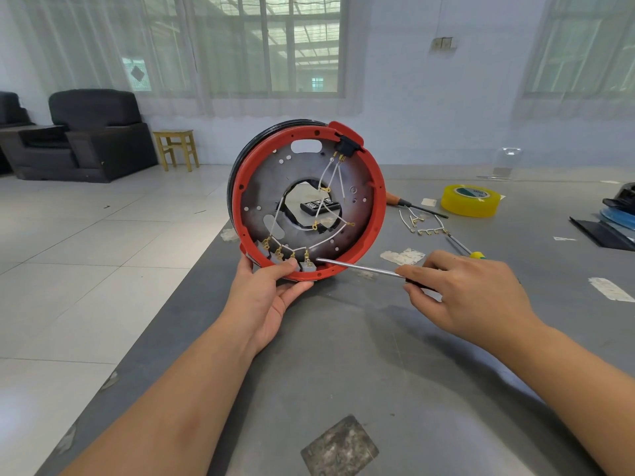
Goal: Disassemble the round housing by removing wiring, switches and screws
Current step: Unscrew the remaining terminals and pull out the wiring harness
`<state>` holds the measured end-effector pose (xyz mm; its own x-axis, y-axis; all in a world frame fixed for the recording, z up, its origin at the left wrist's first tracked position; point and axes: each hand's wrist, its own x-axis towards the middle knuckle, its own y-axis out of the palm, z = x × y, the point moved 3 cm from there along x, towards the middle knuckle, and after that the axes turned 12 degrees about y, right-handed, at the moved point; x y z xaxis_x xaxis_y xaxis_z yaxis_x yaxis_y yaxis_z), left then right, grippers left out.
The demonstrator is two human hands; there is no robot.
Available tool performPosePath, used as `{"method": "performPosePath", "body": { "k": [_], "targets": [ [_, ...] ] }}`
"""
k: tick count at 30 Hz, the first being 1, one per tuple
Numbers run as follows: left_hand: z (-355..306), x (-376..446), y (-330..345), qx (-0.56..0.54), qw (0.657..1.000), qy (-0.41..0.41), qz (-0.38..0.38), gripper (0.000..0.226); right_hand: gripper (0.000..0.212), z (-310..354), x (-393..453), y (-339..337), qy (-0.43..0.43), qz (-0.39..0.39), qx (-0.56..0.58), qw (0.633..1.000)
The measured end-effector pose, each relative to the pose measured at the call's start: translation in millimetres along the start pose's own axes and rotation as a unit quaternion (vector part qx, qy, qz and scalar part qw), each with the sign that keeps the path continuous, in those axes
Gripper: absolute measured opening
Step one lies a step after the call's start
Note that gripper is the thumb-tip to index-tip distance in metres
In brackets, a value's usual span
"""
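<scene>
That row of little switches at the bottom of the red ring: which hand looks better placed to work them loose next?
The right hand, likely. It grips a screwdriver whose tip sits beside the switches. The left hand grips the round housing at its lower rim, holding it upright.

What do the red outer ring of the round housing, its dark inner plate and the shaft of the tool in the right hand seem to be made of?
Red outer ring: likely moulded plastic, matte, evenly coloured, with moulded tabs.
Dark inner plate: probably sheet metal, dull grey and mottled, with punched holes and slots.
Tool shaft held by the right hand: polished steel, by its bright mirror-like shine.
</scene>
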<state>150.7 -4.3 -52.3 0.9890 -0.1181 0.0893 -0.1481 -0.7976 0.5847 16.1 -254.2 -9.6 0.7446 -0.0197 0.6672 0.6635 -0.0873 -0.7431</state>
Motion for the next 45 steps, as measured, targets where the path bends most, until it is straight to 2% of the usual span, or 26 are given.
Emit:
{"method": "performPosePath", "body": {
  "k": [18,29,32,39,45],
  "targets": [
    [-0.3,0.5,-1.0,-0.032,0.999,0.005,-0.011,0.059,0.032,4.8,0.5,-0.3,0.001,-0.011,-0.002,1.000],
    [0.8,1.8,-2.6,-0.027,0.999,0.022,-0.014,0.056,0.029,19.3,-0.8,-8.0,-0.010,-0.007,0.005,1.000],
    [0.9,2.9,-3.3,-0.038,0.999,0.024,-0.027,0.057,0.022,26.5,-2.1,-8.3,-0.011,0.003,-0.013,1.000],
    [0.4,2.7,-4.3,-0.040,0.998,0.040,-0.042,0.059,0.023,39.0,-4.5,-5.5,-0.003,0.041,-0.039,0.998],
    [-0.5,2.8,-4.5,-0.038,0.997,0.049,-0.053,0.056,0.039,46.4,-7.8,0.0,-0.004,0.092,-0.060,0.994]
  ]
}}
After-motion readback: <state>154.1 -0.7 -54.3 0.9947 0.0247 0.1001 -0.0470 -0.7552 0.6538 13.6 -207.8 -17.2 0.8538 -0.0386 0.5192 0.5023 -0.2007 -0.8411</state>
